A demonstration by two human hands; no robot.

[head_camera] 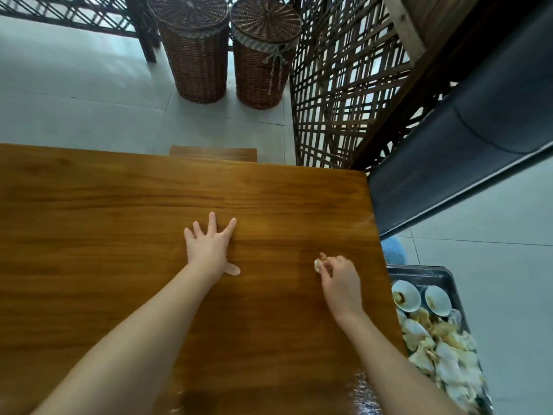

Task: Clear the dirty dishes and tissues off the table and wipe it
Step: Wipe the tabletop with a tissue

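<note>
My left hand (209,247) lies flat on the wooden table (119,211) with its fingers spread. My right hand (339,281) presses a crumpled, stained tissue (320,263) against the tabletop near the right edge, fingers curled round it. Beside the table at the lower right stands a metal tray (443,274) holding two dirty white bowls (405,295) and a heap of used tissues (440,348).
Two lidded wicker baskets (194,49) stand on the tiled floor beyond the table. A wooden lattice screen (344,85) rises at the back right, with a dark padded bench (449,163) along the right. A chair back (214,152) shows at the table's far edge.
</note>
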